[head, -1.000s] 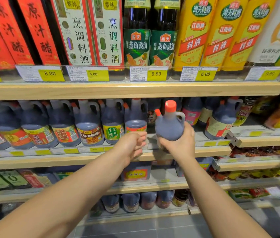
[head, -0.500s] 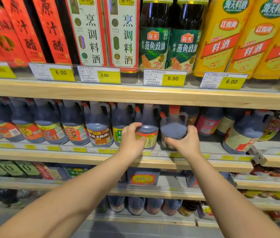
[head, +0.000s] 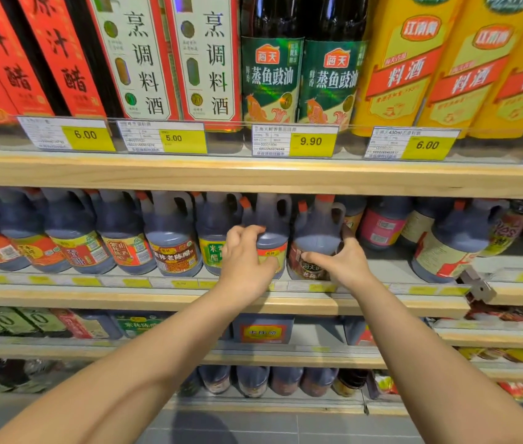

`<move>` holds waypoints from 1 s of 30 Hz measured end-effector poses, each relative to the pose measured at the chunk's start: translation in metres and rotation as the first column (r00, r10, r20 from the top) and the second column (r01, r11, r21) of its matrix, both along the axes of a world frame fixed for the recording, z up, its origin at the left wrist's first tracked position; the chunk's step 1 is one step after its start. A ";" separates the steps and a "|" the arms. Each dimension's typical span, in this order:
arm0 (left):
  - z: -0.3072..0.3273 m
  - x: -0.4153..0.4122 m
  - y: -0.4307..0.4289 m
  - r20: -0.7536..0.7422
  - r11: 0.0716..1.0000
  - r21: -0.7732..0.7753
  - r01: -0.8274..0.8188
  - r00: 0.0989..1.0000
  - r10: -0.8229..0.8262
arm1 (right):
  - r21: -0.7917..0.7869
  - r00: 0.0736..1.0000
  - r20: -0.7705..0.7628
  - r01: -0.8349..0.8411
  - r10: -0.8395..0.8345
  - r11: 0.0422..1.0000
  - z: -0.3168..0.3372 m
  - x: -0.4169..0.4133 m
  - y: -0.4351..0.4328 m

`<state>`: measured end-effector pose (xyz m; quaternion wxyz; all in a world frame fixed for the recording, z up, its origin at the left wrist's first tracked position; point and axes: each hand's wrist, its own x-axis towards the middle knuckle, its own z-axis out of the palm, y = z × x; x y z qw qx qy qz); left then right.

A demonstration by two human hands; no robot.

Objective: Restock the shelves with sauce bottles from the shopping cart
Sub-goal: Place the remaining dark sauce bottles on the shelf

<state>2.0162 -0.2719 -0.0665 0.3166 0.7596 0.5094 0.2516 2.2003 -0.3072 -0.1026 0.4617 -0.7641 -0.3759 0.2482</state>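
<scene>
A dark jug-shaped sauce bottle (head: 316, 233) with an orange cap and a handle stands on the middle shelf (head: 381, 304), its red-brown label facing me. My right hand (head: 341, 262) wraps its lower part, thumb across the label. Just to its left stands a neighbouring dark jug (head: 273, 232) with a yellow and red label. My left hand (head: 244, 261) rests on that jug's front, fingers curled over its shoulder. The shopping cart is out of view.
A row of similar dark jugs (head: 170, 238) fills the middle shelf to the left, with more to the right (head: 449, 248). Tall bottles and price tags (head: 295, 142) line the upper shelf (head: 253, 177) close above the jug caps. Lower shelves hold more bottles.
My right hand has carried the orange-capped jug from in front of the shelf into the row and set it down. My left hand has moved onto the neighbouring jug. The camera has come closer.
</scene>
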 end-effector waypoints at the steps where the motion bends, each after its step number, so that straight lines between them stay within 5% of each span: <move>1: -0.001 0.003 -0.002 -0.043 0.999 0.035 0.021 0.999 -0.019 | 0.013 1.000 -0.019 0.001 -0.001 1.000 -0.001 0.000 -0.001; 5: -0.006 0.006 -0.003 -0.224 0.973 0.198 0.115 0.972 -0.070 | 0.041 0.999 -0.043 -0.019 0.020 0.999 -0.005 -0.002 -0.006; 11: -0.002 0.007 0.014 -0.515 0.894 0.382 0.234 0.857 -0.004 | 0.117 0.899 0.438 -0.024 -0.030 0.993 -0.008 -0.006 -0.018; 15: -0.016 0.008 0.029 -0.614 0.879 0.400 0.259 0.788 0.047 | 0.052 0.781 0.624 -0.069 0.021 0.996 -0.011 -0.013 -0.018; 24: -0.048 -0.001 0.034 -0.547 0.738 0.620 0.268 0.822 0.161 | 0.053 0.858 0.514 -0.034 0.001 0.998 -0.020 -0.018 -0.017; 30: -0.051 0.002 0.037 -0.561 0.755 0.599 0.267 0.813 0.157 | 0.073 0.867 0.499 -0.033 -0.008 0.997 -0.019 -0.016 -0.011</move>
